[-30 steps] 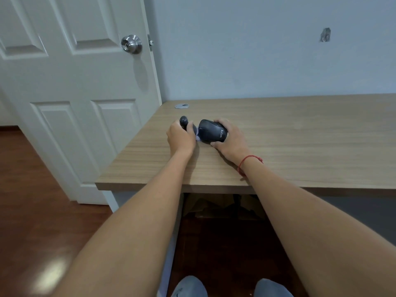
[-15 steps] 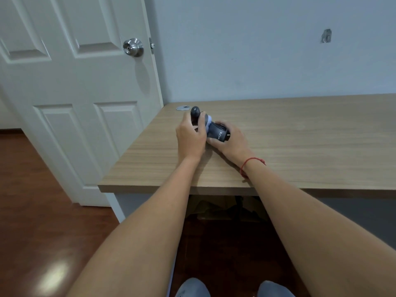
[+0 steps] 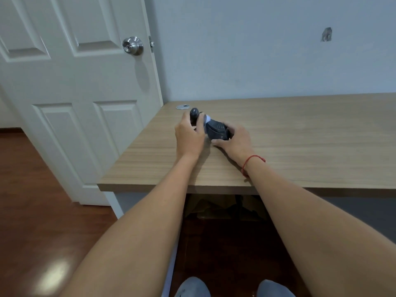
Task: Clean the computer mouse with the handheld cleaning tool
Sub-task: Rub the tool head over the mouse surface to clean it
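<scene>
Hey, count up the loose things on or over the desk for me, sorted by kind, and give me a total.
Computer mouse: 1, held in the right hand
Handheld cleaning tool: 1, held in the left hand
Small round silver disc: 1, lying on the desk
Total: 3

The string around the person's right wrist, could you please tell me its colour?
Red; the thin string bracelet shows best, and only, in the head view.

We're in a room of a home, by the look of it: a white panelled door (image 3: pixel 70 86) with a round steel knob (image 3: pixel 132 45) stands left, a plain pale wall (image 3: pixel 257 50) behind, glossy reddish wood floor (image 3: pixel 32 211) below, and a wood-grain tabletop (image 3: pixel 310 136) against the wall.
</scene>
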`<control>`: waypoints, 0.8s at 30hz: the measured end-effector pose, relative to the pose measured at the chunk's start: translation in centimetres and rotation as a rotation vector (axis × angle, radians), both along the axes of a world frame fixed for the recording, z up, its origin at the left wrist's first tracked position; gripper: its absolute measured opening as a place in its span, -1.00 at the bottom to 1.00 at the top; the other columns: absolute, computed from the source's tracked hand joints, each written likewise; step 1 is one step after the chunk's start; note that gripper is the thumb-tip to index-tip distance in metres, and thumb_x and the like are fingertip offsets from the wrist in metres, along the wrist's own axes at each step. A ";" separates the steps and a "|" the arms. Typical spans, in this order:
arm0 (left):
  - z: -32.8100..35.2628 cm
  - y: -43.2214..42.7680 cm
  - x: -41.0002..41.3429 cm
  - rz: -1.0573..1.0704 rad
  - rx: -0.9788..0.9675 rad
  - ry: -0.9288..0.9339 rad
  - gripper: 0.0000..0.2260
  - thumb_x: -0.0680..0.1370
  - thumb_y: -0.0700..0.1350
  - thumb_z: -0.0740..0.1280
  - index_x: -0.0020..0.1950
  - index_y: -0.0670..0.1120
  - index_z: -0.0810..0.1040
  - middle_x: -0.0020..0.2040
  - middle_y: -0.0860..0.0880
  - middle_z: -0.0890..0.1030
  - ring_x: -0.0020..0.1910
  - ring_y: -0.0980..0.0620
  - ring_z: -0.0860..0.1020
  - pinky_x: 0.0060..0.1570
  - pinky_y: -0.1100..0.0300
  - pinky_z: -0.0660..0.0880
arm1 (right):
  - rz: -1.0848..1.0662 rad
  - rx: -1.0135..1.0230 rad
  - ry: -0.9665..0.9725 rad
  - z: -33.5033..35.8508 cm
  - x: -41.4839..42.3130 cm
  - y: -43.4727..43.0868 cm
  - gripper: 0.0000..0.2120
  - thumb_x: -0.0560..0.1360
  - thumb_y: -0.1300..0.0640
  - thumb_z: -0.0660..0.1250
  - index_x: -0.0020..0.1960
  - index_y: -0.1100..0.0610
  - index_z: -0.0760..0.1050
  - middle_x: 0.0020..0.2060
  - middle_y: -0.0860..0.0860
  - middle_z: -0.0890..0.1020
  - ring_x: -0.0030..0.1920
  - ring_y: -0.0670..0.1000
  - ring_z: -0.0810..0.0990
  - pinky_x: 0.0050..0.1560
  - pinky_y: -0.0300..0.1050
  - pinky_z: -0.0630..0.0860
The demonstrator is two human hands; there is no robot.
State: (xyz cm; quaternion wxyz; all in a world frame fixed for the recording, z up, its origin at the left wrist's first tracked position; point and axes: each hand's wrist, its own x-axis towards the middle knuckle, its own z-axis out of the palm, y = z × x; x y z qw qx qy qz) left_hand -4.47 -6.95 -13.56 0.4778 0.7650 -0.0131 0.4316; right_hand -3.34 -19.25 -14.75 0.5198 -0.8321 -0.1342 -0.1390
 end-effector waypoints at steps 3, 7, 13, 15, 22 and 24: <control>-0.1 -1.0 -0.9 -0.063 0.164 -0.037 -0.82 0.57 -0.11 0.35 -0.14 -0.21 0.53 -0.26 -0.13 0.63 -0.27 -0.06 0.60 -0.22 0.15 0.51 | -0.055 0.012 0.008 -0.2 0.6 0.0 -0.65 0.36 0.32 0.45 0.13 0.13 0.60 -0.08 0.04 0.68 -0.06 -0.02 0.60 -0.03 -0.19 0.46; -0.3 -0.8 -0.3 -0.039 0.160 -0.029 -0.81 0.57 -0.09 0.33 -0.10 -0.22 0.52 -0.23 -0.14 0.63 -0.23 -0.08 0.60 -0.17 0.01 0.55 | -0.037 0.008 0.009 -0.2 0.7 0.2 -0.68 0.36 0.30 0.47 0.09 0.12 0.61 -0.09 0.02 0.69 -0.04 0.01 0.63 0.03 -0.12 0.54; -0.3 -1.7 -1.1 -0.102 0.301 -0.059 -0.81 0.58 -0.12 0.34 -0.08 -0.25 0.52 -0.20 -0.17 0.64 -0.21 -0.09 0.62 -0.19 0.06 0.55 | -0.048 0.042 0.033 0.0 0.3 0.0 -0.79 0.41 0.28 0.45 0.01 0.10 0.61 -0.11 0.02 0.68 -0.04 0.01 0.62 0.02 -0.10 0.53; -0.3 -1.4 -0.7 -0.088 0.253 -0.041 -0.80 0.58 -0.10 0.33 -0.06 -0.25 0.52 -0.19 -0.17 0.64 -0.19 -0.09 0.62 -0.16 0.02 0.56 | -0.037 0.049 0.042 0.0 0.2 0.1 -0.76 0.39 0.29 0.46 0.04 0.11 0.61 -0.10 0.02 0.68 -0.03 0.01 0.63 0.02 -0.12 0.52; -0.3 -1.9 -1.4 -0.113 0.270 -0.078 -0.82 0.56 -0.12 0.36 -0.10 -0.24 0.51 -0.23 -0.14 0.64 -0.23 -0.06 0.63 -0.22 0.07 0.58 | -0.083 0.048 0.067 -0.2 0.3 0.1 -0.75 0.35 0.23 0.42 -0.36 -0.07 0.47 -0.38 -0.12 0.57 -0.24 -0.04 0.56 -0.01 0.16 0.56; -0.4 -1.9 -1.3 -0.117 0.262 -0.085 -0.80 0.55 -0.11 0.37 -0.12 -0.25 0.51 -0.25 -0.15 0.64 -0.25 -0.06 0.63 -0.23 0.02 0.58 | -0.100 0.048 0.071 -0.5 0.5 0.2 -0.74 0.34 0.24 0.39 -0.41 -0.02 0.40 -0.46 -0.11 0.49 -0.31 -0.05 0.50 -0.03 0.18 0.57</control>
